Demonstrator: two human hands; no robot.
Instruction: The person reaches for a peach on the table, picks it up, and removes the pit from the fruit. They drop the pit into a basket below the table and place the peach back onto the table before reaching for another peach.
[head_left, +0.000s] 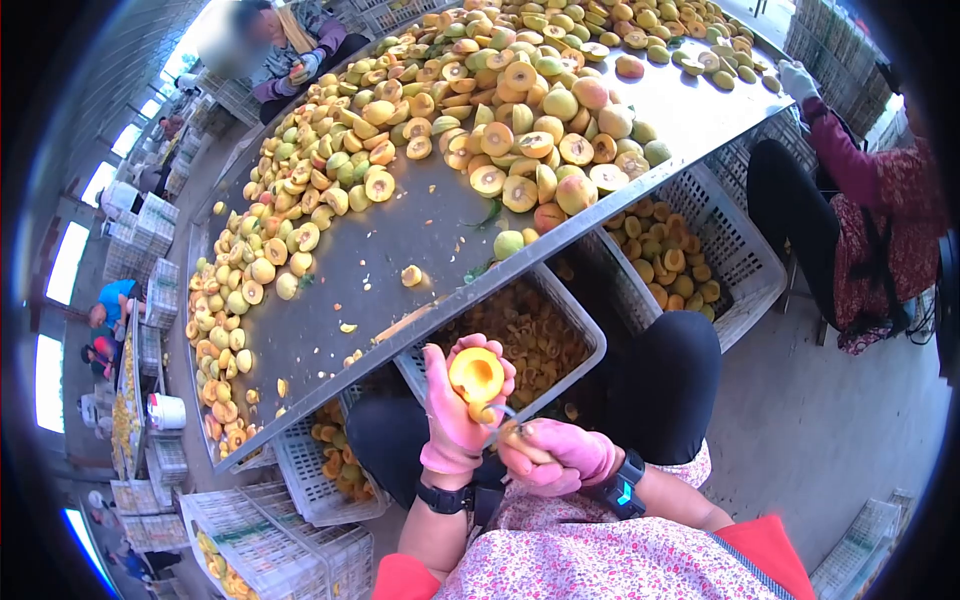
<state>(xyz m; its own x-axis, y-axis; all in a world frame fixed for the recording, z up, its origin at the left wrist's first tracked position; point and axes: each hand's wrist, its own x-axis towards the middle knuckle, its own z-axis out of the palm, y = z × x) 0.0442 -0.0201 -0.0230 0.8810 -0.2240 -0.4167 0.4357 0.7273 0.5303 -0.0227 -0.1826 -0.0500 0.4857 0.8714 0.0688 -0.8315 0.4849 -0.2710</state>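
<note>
My left hand (452, 425), in a pink glove, cups a hollowed yellow peach half (477, 372) with its cut face up. My right hand (565, 458), also gloved in pink, is wrapped round the wooden handle of a pitting knife (524, 444). The knife's curved metal blade reaches to the lower edge of the peach half, where a piece of flesh or stone (483, 412) sits. Both hands are above my lap, just in front of the metal table (400, 245).
Many halved peaches (375, 185) are heaped on the table. Below its edge stand a crate of scraps (597, 345), a crate of peach halves (765, 280) and another crate (300, 480) at left. One person (880, 200) sits at right, another (300, 50) at the far left.
</note>
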